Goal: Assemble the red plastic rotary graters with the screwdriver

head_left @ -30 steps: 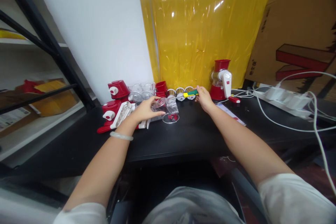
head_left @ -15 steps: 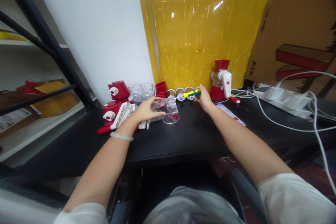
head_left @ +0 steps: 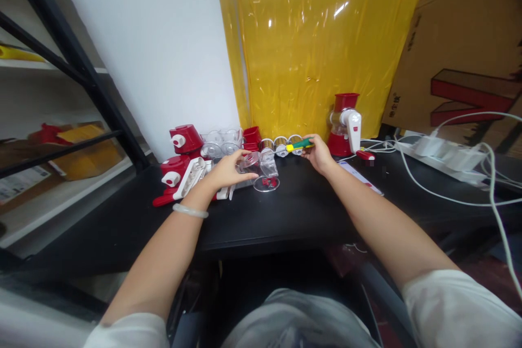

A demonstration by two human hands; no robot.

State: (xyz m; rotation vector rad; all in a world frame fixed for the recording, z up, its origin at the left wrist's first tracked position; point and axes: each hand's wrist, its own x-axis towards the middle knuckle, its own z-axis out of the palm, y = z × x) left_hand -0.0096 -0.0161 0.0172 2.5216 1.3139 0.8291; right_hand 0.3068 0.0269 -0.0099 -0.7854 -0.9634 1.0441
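Note:
My right hand is closed on the handle of a yellow and green screwdriver, whose thin shaft points left. The shaft's tip meets a clear plastic part. Around the left side of that clear part, thumb and fingers of my left hand are wrapped. A round clear base with small red pieces shows at its lower right, over the black table. Behind the screwdriver, several metal grater drums stand in a row.
Red housings and white parts lie at the left, clear cups behind. An assembled red and white grinder stands right, near a phone, white cables and a power strip. Shelves are far left.
The green and yellow handle has turned slightly in my right hand. Both hands keep nearly the same places, and the view has shifted a little.

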